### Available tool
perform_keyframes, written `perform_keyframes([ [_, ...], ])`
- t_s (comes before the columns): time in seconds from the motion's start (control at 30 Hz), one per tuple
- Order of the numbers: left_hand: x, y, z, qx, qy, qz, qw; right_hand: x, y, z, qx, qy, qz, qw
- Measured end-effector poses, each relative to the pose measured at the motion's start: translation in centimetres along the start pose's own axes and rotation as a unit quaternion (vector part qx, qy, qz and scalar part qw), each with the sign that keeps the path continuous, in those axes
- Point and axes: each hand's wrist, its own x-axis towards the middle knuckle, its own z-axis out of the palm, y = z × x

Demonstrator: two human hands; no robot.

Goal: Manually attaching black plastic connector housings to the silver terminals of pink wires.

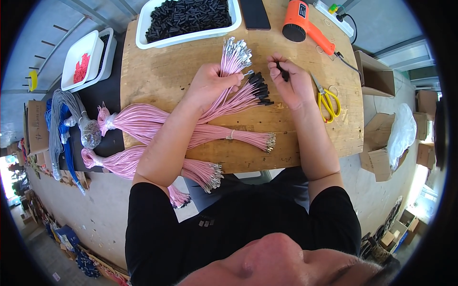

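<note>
Pink wires (228, 90) are filling the middle of the head view, gripped in a fanned bundle by the left hand (210, 83), which is closing around them just above centre. Some of their ends are showing bare metal terminals at the top of the fan; others are already wearing black sleeves and pointing right. The right hand (291, 81), just right of centre, is pinching one small black sleeve (283, 71) between its fingertips, close to the sleeved wire ends but not touching them. Both hands are hovering over a wooden table (162, 71). More tied bundles of pink wire (143, 121) are lying to the lower left, some hanging over the near edge. A white tray of black sleeves (188, 19) is sitting at the top centre, an orange heat gun (303, 24) is lying at the upper right, and yellow-handled scissors (327, 100) are resting right of the right hand.
</note>
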Motion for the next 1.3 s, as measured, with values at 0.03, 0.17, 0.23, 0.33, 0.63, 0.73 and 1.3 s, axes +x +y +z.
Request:
perform_keyframes([
  [0.03,0.0,0.1,0.0,0.000,0.001,0.001,1.000,0.1,0.1,-0.2,-0.001,-0.001,0.000,1.000],
  [0.17,0.0,0.0,-0.1,-0.004,0.005,0.001,1.000,-0.3,0.2,0.4,-0.047,-0.065,-0.007,0.997],
  [0.23,0.0,0.1,-0.1,-0.011,0.010,0.005,1.000,-0.4,0.2,0.5,-0.054,-0.095,0.004,0.994],
  [0.33,-0.1,0.3,-0.1,-0.015,0.008,-0.005,1.000,-0.7,0.6,0.6,-0.078,-0.123,0.008,0.989],
  [0.63,-0.1,0.2,-0.1,-0.017,0.016,0.003,1.000,-1.0,1.3,0.4,-0.130,-0.148,0.032,0.980],
  [0.73,0.0,0.1,-0.3,-0.030,0.016,-0.010,0.999,-1.1,1.5,0.8,-0.118,-0.143,0.023,0.982],
  [1.3,-0.2,0.4,-0.4,-0.028,-0.008,0.000,1.000,-1.7,1.8,1.5,-0.232,-0.141,-0.026,0.962],
])
